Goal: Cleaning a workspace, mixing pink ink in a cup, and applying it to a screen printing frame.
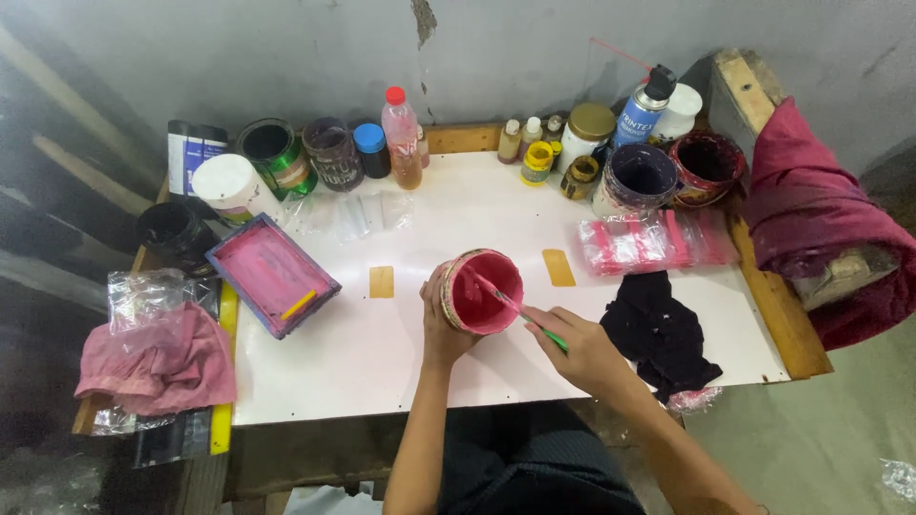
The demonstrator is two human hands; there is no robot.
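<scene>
the left hand (441, 329) wraps around the side of a small pot of pink paint (482, 291), tilting it toward the person near the middle of the white table (363, 353). the right hand (582, 348) pinches a thin green-handled stick (520, 310) whose tip sits in the paint. the step in hand looks like stirring; the next move likely calls for a steady grip on the tilted pot so nothing spills. just right of the hands lies a black cloth (660, 334); to the left sits a pink-stained tray (272, 275). jars and bottles (401, 138) line the far edge.
</scene>
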